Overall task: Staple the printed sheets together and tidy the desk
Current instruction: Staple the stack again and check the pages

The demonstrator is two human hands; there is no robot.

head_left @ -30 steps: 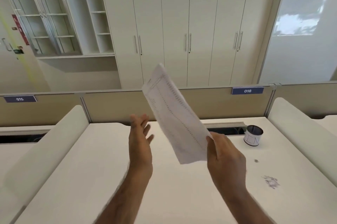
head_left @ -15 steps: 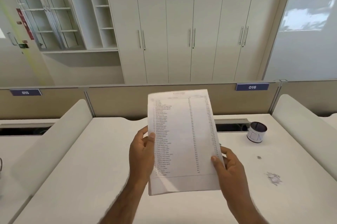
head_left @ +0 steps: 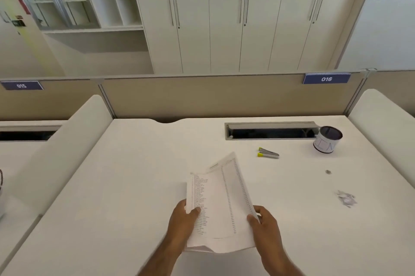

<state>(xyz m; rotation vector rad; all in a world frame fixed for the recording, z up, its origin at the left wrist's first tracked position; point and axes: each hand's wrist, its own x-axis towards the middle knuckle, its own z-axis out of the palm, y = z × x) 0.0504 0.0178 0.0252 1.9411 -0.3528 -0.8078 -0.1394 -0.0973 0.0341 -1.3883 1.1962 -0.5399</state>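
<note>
I hold the printed sheets [head_left: 221, 203], white pages with columns of small text, low over the white desk [head_left: 125, 185]. My left hand [head_left: 183, 219] grips their left edge and my right hand [head_left: 265, 223] grips the right edge. The sheets bow and their tops fan apart slightly. A small silver stapler [head_left: 268, 153] with yellow-green tips lies on the desk beyond the sheets, to the right, apart from both hands.
A dark cup with a white paper wrap [head_left: 326, 142] stands at the back right beside a cable slot [head_left: 270, 131]. A crumpled paper scrap [head_left: 347, 199] and a tiny round bit [head_left: 328, 171] lie at the right. Padded dividers flank the desk on both sides.
The sheets came down from upright at chest height to low over the desk, now held by both hands. My view tilted down, and the stapler came into sight.
</note>
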